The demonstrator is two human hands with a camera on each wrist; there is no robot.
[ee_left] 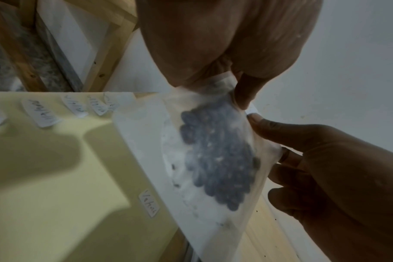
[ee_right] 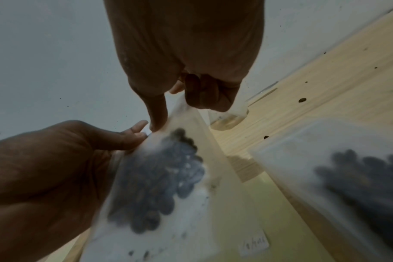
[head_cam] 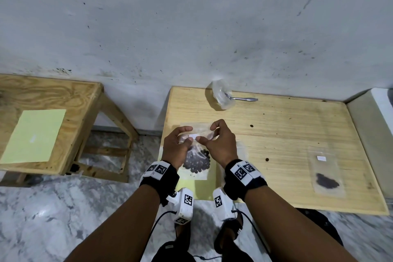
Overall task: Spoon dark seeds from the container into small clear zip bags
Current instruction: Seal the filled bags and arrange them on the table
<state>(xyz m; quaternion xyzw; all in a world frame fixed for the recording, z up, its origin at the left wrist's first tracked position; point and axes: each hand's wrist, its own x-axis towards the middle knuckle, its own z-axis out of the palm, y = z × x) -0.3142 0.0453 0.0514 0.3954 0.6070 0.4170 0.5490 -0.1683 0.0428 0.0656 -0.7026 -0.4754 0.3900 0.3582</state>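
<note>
Head view: you hold a small clear zip bag [head_cam: 196, 155] up over the near left corner of the light wooden table [head_cam: 297, 144], both hands at its top edge.
Left hand [head_cam: 177, 144]: your thumb and fingers pinch the bag's top at its 9 o'clock side, touching a white label [head_cam: 194, 135].
Right hand [head_cam: 219, 140]: your thumb and forefinger pinch the same top edge at the 3 o'clock side; the other fingers are curled in.
Dark seeds [head_cam: 196, 160]: bunched in the lower half of the held bag, which hangs over a pale yellow sheet [head_cam: 204, 187].
Left wrist view: handwritten labels [ee_left: 43, 113] lie in a row on the yellow sheet.
Container [head_cam: 222, 97]: a clear one at 12 o'clock by the wall, with a metal spoon [head_cam: 242, 98] resting in it, handle pointing to 3 o'clock.
Second filled bag [head_cam: 326, 171]: flat on the table at 3 o'clock, well apart from your hands.
Wooden stool [head_cam: 51, 125]: at 9 o'clock, carrying a green sheet [head_cam: 35, 136].
</note>
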